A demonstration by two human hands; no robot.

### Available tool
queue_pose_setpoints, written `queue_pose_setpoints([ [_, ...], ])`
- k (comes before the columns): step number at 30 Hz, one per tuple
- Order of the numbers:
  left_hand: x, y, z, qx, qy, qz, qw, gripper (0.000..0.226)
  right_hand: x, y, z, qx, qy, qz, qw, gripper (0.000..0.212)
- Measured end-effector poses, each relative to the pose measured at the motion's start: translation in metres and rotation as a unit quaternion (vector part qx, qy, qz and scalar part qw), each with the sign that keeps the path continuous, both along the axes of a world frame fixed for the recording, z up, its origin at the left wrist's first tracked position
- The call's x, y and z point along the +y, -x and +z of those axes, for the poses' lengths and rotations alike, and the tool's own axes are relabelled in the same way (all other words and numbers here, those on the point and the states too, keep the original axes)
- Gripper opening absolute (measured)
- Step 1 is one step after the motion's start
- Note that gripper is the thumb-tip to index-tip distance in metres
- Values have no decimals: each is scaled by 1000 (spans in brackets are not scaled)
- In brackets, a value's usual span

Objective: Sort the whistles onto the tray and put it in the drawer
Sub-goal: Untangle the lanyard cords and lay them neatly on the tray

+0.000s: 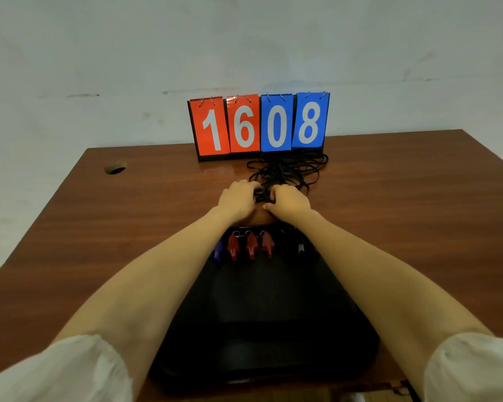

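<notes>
A black tray (262,329) lies on the brown table (128,216) right in front of me. Along its far edge sit a blue whistle (217,253), three red whistles (251,245) and a dark whistle (301,248), partly hidden by my forearms. Just beyond the tray, my left hand (236,200) and my right hand (288,202) are side by side, both closed on the near end of a tangle of black lanyard cords (288,169). What the fingers pinch is hidden between the hands.
A flip scoreboard (259,126) reading 1608 stands at the table's back edge against a pale wall. A cable hole (115,167) is in the table's far left. Bare table surface stretches to both sides of the tray.
</notes>
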State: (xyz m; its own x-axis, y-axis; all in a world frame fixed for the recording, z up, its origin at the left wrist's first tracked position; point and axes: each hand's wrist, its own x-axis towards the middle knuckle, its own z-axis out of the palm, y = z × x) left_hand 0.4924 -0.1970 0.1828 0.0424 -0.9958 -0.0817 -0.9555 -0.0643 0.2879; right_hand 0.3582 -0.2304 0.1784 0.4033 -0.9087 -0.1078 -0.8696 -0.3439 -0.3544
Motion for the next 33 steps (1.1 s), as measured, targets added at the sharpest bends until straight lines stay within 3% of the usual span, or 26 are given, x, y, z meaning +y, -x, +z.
queue_pose_setpoints([
  [4,-4,-4,-20,-40,-2,-30,999,48,-10,0,-11,-19,7,-9,1000,14],
  [8,4,-6,-24,-94,1,-20,995,49,-12,13,0,-120,-26,-68,990,16],
  [14,19,-6,-4,-134,-75,27,988,38,-5,34,37,-230,41,-73,969,16],
  [16,24,0,11,-75,-42,53,995,40,-1,38,57,-247,60,-52,966,17],
  [18,27,8,32,76,38,69,994,49,3,42,78,-245,68,-16,967,19],
  [21,31,26,73,259,143,24,955,65,10,47,104,-240,69,39,968,21],
  [23,32,37,97,285,168,-9,944,64,15,50,119,-251,60,58,964,21],
  [27,34,40,123,253,168,-15,953,23,23,59,142,-275,90,41,956,19],
  [30,36,33,136,246,221,36,943,20,18,70,151,-253,123,4,960,19],
  [33,35,22,148,318,250,127,906,15,9,85,153,-255,128,-59,957,20],
])
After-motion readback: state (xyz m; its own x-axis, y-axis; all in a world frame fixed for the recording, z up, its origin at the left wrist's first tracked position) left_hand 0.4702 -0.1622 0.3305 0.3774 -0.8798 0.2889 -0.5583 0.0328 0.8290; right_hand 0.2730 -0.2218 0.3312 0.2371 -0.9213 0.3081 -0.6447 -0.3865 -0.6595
